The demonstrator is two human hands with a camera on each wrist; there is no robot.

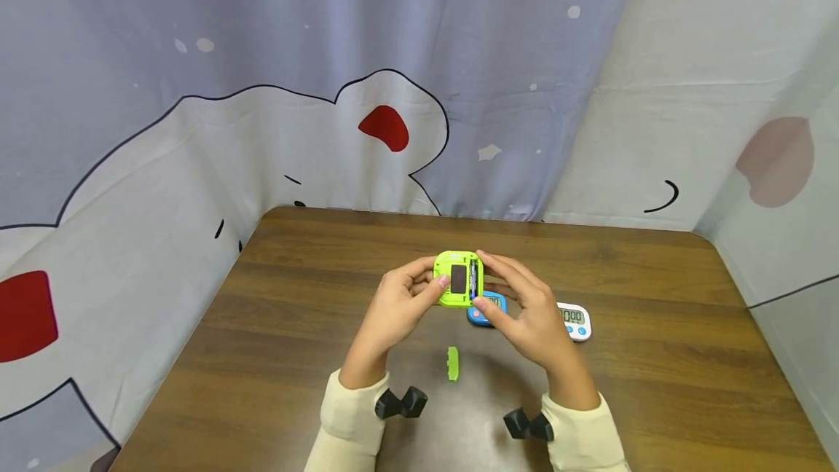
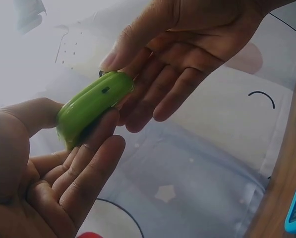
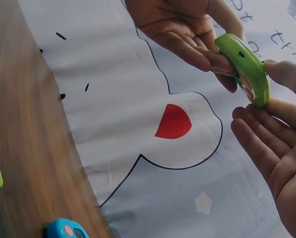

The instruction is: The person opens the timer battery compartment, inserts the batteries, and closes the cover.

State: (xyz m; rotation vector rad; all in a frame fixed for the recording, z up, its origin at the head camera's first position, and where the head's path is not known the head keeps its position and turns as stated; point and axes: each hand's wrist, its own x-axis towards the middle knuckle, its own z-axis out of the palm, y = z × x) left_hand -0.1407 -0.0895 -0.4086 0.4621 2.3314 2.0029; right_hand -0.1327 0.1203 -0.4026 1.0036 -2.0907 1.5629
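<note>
A lime-green digital timer is held up over the table with its back toward the head camera. Its battery slot is uncovered, and a dark-wrapped battery lies in it. My left hand grips the timer's left side, thumb on the back near a dark square. On the other side my right hand pinches the timer between thumb and index finger, the thumb near the battery's lower end. Both wrist views show the timer's green edge between the two hands. The small green battery cover lies on the table below.
Just behind the held timer a blue timer lies on the wooden table, partly covered in the head view. A white timer lies to the right, partly behind my right hand. A printed curtain hangs along the table's back and sides.
</note>
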